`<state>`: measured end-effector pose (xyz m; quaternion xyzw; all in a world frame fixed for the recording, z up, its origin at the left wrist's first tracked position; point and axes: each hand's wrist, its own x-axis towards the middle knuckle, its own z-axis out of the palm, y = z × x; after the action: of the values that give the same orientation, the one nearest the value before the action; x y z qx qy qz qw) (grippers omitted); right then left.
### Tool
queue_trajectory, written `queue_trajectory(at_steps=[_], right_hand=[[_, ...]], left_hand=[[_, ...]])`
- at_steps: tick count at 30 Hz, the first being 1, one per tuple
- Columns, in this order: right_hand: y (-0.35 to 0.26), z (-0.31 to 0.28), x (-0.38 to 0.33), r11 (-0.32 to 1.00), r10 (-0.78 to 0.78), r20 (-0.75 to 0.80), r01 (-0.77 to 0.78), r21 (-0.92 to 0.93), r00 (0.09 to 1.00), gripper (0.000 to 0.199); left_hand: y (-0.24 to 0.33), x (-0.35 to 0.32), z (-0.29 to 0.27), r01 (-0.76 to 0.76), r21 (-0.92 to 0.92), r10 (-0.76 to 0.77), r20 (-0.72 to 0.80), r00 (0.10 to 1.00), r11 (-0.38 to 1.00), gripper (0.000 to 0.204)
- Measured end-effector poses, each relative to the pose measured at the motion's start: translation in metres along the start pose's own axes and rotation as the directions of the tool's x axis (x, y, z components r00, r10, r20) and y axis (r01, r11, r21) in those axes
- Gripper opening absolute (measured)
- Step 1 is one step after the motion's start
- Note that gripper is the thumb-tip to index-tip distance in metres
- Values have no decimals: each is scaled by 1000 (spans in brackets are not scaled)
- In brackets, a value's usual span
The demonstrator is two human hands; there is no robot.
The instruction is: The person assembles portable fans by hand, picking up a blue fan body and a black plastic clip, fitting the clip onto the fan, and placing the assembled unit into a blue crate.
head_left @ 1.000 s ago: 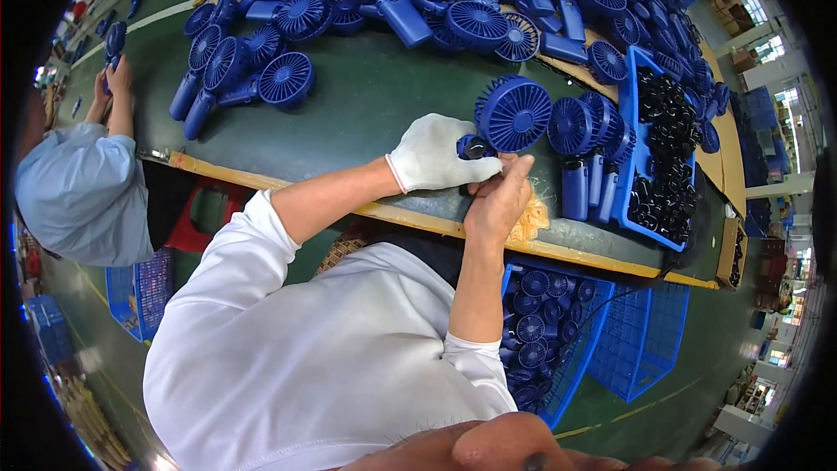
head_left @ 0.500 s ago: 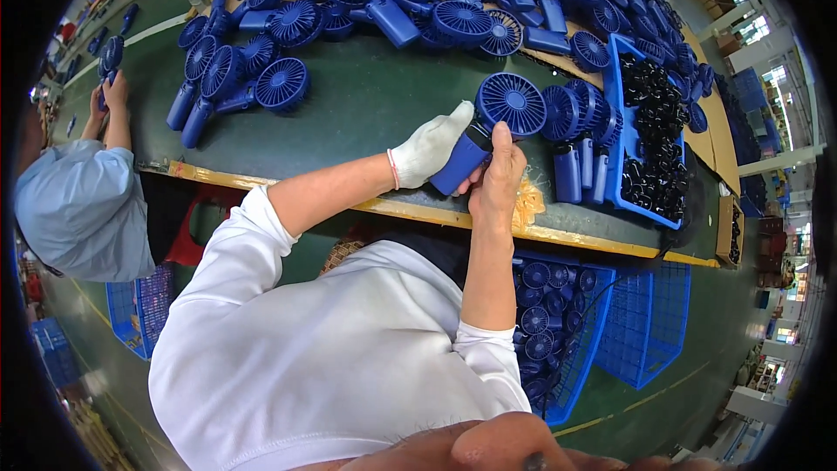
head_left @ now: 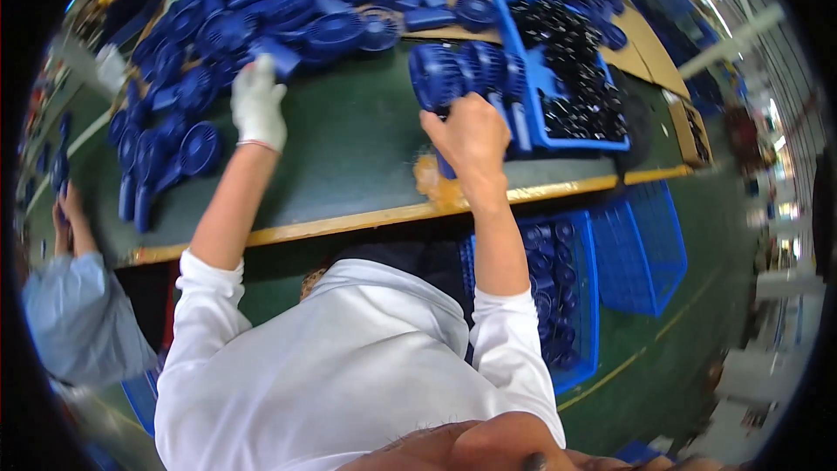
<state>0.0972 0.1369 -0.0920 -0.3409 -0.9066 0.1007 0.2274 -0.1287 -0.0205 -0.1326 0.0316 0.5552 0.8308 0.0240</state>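
Observation:
My left hand [head_left: 259, 109], in a white glove, reaches to the edge of the heap of blue handheld fans [head_left: 336, 30]. Its fingers are stretched out beside a fan's handle [head_left: 277, 54]; motion blurs whether they touch. My bare right hand [head_left: 475, 144] is closed round the handle of a blue handheld fan [head_left: 431, 77], whose round grille points up and away from me. That fan stands at the left end of a short row of similar fans [head_left: 514, 78], close against the blue tray. My fingers hide most of its handle.
A blue tray [head_left: 582, 144] of small glossy black parts stands right of the row. Several fans [head_left: 199, 148] lie at the left. Yellowish scraps [head_left: 427, 176] lie by the table's yellow edge [head_left: 349, 225]. Below is a blue crate [head_left: 593, 296] of fans. A co-worker [head_left: 83, 323] sits at left.
My left hand has let go of the fan and moved left to the heap. My right hand has carried that fan to the row beside the tray. The whole view has shifted.

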Motion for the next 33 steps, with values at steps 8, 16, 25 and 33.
queue_trajectory(at_steps=[8,16,25,33], right_hand=[[35,-1,15,979,-101,-49,90,-181,994,36],[170,-24,93,940,2,-186,-65,-334,983,27],[198,-10,117,862,50,-9,-48,-504,999,9],[110,-24,53,353,404,-116,-38,935,907,51]], left_hand=[[-6,63,0,320,108,-328,72,942,941,48],[14,28,-30,201,128,-228,261,938,971,19],[52,-52,-62,-837,522,55,842,536,162,51],[46,-91,-61,-781,624,114,776,621,7,49]])
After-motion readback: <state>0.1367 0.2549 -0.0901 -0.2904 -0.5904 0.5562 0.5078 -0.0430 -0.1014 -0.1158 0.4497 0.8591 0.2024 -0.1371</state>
